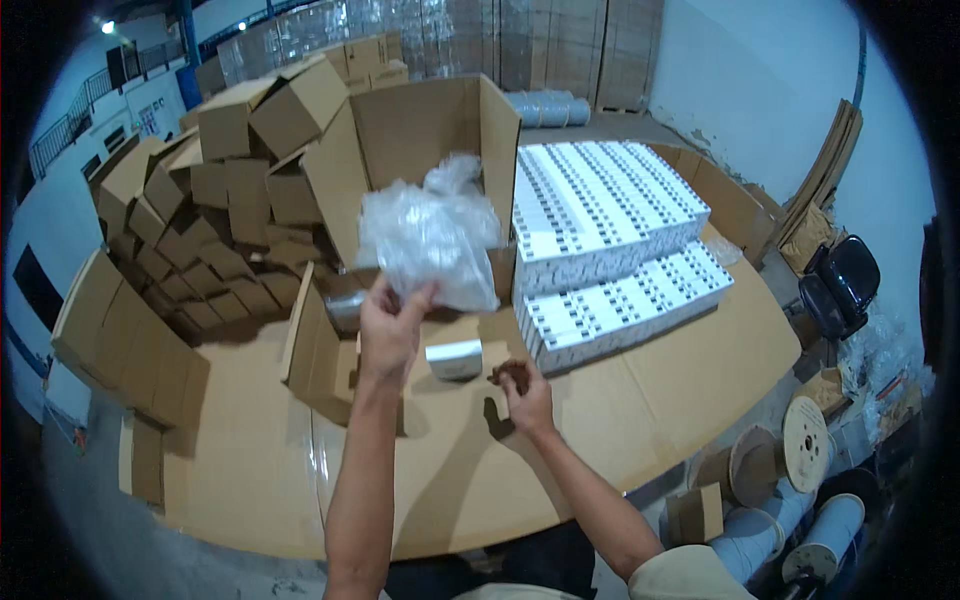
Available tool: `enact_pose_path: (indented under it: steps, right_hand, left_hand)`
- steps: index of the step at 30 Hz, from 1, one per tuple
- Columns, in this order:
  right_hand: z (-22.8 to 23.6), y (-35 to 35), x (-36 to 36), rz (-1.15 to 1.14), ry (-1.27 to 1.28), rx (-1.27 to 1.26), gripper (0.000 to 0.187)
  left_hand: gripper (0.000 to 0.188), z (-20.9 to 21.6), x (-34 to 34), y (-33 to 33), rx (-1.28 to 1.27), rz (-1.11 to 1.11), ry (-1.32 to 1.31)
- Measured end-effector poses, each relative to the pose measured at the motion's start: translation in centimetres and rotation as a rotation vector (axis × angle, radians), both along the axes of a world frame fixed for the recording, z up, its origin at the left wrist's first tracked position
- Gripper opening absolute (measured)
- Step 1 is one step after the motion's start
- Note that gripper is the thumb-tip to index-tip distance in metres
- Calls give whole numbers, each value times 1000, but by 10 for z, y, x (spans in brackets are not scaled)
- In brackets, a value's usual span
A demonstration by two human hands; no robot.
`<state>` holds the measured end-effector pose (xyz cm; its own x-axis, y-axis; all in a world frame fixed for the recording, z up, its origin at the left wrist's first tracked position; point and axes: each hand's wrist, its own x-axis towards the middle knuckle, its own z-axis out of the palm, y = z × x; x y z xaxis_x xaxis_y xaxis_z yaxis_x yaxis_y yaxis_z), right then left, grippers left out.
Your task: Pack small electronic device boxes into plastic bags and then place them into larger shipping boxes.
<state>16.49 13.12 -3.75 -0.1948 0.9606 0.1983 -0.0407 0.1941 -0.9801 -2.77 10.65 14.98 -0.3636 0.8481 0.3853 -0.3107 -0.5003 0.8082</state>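
Observation:
A crumpled clear plastic bag is pinched between the thumb and fingers of my left hand, raised in front of a tall opened carton. Below it, a small white box rests on the cardboard-covered table. My right hand hovers just right of that box, apart from it. Its fingers curl in shadow toward the thumb, and whatever they may hold cannot be made out. Left of my left wrist stands an opened cardboard box, partly hidden by my forearm.
Stacked rows of white boxes fill the table's right side. Many brown cartons are heaped at the far left, with an open carton nearer. Cable spools and a black chair stand off the right edge.

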Motion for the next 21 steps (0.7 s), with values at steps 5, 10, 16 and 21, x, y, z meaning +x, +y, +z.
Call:
enact_pose_path:
  steps: [5,10,16,21]
  right_hand:
    - [28,-38,12,351,485,-316,40]
    - [25,-49,6,333,196,-101,50]
    - [29,-50,7,418,62,-83,43]
    - [23,-47,5,301,49,-131,28]
  left_hand:
    - [28,-107,27,-87,-327,78,69]
    - [29,-148,42,-115,-592,-13,179]
    - [26,-181,34,-108,-536,150,12]
    - [26,-161,51,-107,-435,398,23]
